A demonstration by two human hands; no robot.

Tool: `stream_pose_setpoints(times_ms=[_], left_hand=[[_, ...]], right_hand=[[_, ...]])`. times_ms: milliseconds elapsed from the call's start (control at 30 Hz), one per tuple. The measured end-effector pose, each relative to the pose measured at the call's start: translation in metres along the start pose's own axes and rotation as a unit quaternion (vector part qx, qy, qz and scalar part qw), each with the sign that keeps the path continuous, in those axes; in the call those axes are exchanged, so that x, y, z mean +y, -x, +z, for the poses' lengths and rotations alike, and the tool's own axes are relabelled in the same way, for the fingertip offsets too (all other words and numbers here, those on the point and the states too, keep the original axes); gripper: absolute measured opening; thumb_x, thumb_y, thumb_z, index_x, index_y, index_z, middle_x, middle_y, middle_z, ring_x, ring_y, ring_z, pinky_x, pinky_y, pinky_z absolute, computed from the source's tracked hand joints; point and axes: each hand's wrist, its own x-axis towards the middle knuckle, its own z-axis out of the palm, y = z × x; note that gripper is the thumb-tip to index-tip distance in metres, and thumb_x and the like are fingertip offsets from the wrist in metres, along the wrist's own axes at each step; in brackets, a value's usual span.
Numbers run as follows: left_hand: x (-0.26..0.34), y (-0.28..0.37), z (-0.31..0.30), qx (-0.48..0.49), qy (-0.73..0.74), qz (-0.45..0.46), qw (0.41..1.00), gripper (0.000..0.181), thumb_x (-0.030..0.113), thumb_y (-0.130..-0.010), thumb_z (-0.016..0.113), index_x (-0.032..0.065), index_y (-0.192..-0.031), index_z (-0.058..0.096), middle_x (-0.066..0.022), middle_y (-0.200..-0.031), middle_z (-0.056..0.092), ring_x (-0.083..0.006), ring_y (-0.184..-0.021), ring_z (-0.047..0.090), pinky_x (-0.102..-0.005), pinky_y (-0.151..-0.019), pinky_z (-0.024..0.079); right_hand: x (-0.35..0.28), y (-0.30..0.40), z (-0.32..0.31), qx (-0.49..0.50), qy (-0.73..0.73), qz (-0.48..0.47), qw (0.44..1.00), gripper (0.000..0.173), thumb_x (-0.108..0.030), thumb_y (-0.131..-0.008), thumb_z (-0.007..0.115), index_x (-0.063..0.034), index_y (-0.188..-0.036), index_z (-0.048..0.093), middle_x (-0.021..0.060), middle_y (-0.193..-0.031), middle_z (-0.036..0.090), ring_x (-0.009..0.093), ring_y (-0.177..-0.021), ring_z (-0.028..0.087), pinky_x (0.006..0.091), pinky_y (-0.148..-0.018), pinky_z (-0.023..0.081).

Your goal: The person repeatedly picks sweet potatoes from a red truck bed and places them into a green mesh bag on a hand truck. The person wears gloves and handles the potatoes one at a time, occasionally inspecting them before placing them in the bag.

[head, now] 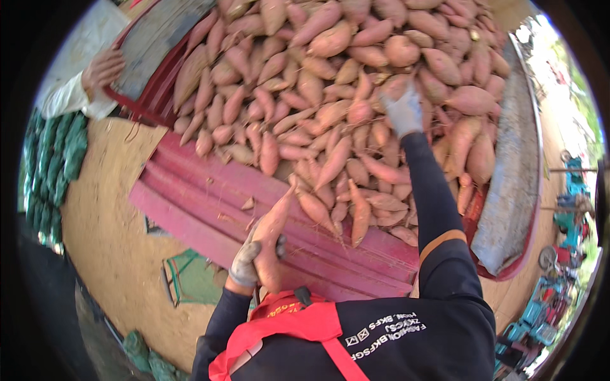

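Observation:
A large heap of sweet potatoes (310, 85) fills a red metal truck bed and spills toward its lowered ribbed tailgate (190, 190). In a pale work glove, my left hand (249, 259) is closed around a long sweet potato (272, 233), its narrow end pointing up and away from me. My right hand (405, 107), also gloved, reaches far into the heap, on or beside a broad sweet potato (398, 85). The glove and blur hide whether its fingers grip anything.
Another person's bare hand (102, 69) rests on the bed's left rail. Filled green mesh sacks (52, 157) are stacked at far left, with more at the bottom left. A green mesh-covered frame (195, 281) stands below the tailgate. Blue and red vehicles line the far right.

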Motion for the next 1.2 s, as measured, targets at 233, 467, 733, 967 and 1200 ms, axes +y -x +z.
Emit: stream_pose_setpoints(times_ms=[233, 467, 733, 967, 1200], left_hand=[[-0.008, -0.001, 0.026, 0.082, 0.005, 0.084, 0.993, 0.092, 0.021, -0.087, 0.072, 0.0158, -0.163, 0.020, -0.0177, -0.143, 0.051, -0.0310, -0.114, 0.062, -0.0454, -0.099, 0.052], [-0.019, 0.012, -0.001, 0.061, 0.018, 0.124, 0.990, 0.087, 0.023, -0.089, 0.074, 0.0182, -0.161, 0.027, -0.0150, -0.153, 0.043, -0.0313, -0.129, 0.054, -0.0499, -0.109, 0.045], [-0.010, 0.004, 0.011, -0.087, -0.014, 0.095, 0.992, 0.110, 0.056, -0.083, 0.079, 0.0056, -0.161, 0.020, -0.0083, -0.161, 0.035, -0.0229, -0.148, 0.034, -0.0401, -0.122, 0.027], [-0.025, 0.067, -0.030, -0.118, 0.100, 0.130, 0.979, 0.109, 0.055, -0.077, 0.083, 0.0068, -0.159, 0.028, -0.0067, -0.159, 0.039, -0.0251, -0.147, 0.037, -0.0442, -0.123, 0.027], [-0.020, 0.128, -0.059, -0.146, 0.169, 0.206, 0.953, 0.108, 0.050, -0.073, 0.087, 0.0073, -0.156, 0.033, -0.0110, -0.154, 0.045, -0.0332, -0.142, 0.043, -0.0510, -0.120, 0.033]], right_hand=[[-0.024, -0.024, 0.037, 0.044, -0.033, 0.191, 0.980, 0.119, -0.037, -0.068, 0.089, -0.0062, -0.158, 0.018, 0.0275, -0.143, 0.039, 0.042, -0.123, 0.053, 0.0500, -0.099, 0.051], [-0.022, 0.091, -0.067, -0.282, -0.651, 0.033, 0.704, 0.081, -0.019, -0.087, 0.067, 0.0045, -0.154, 0.028, 0.0122, -0.146, 0.050, 0.023, -0.133, 0.051, 0.0329, -0.111, 0.043], [-0.165, 0.312, -0.063, -0.306, -0.447, -0.169, 0.823, 0.106, -0.019, -0.078, 0.082, 0.0002, -0.160, 0.017, 0.0214, -0.158, 0.032, 0.032, -0.147, 0.034, 0.0420, -0.120, 0.029], [-0.201, 0.346, -0.057, -0.357, -0.308, -0.318, 0.823, 0.079, -0.035, -0.089, 0.070, -0.0003, -0.153, 0.038, 0.0274, -0.147, 0.045, 0.043, -0.138, 0.041, 0.0488, -0.115, 0.033], [-0.236, 0.350, -0.033, -0.419, -0.451, -0.064, 0.785, 0.031, -0.021, -0.106, 0.054, -0.0042, -0.132, 0.059, 0.0042, -0.122, 0.063, 0.010, -0.106, 0.057, 0.0268, -0.096, 0.046]])
